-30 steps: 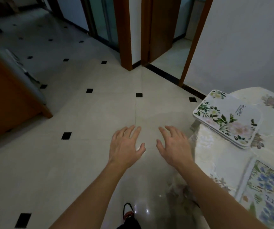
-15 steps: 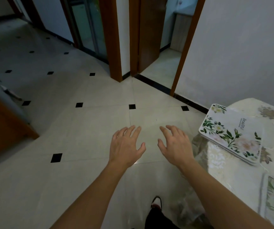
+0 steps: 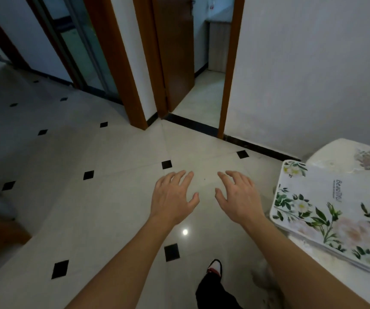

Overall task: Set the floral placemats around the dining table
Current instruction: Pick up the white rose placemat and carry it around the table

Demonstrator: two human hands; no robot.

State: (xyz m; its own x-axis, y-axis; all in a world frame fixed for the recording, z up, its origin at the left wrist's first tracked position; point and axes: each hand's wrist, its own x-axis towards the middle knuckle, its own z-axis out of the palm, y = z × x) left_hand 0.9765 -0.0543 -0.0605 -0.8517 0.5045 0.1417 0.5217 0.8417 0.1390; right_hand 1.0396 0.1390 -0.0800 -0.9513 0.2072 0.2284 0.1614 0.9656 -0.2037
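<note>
view has swung right since the earlier frame. left hand (image 3: 172, 200) and right hand (image 3: 238, 197) remain spread wide, empty, over the floor (image 3: 90, 208). placemat stack (image 3: 327, 216) overhangs the table (image 3: 358, 157) corner, nearer the right hand; table cut off at frame edge.

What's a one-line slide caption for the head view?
Both hands, left hand and right hand, empty and spread over tiled floor, beside a stack of floral placemats on the table corner.

I saw a pale tiled floor (image 3: 103, 197) dotted with small black diamond insets, a brown door (image 3: 175, 52) standing ajar in its wooden frame, a plain white wall (image 3: 313, 70) with black skirting, and one red-and-white shoe (image 3: 215, 266) below.
</note>
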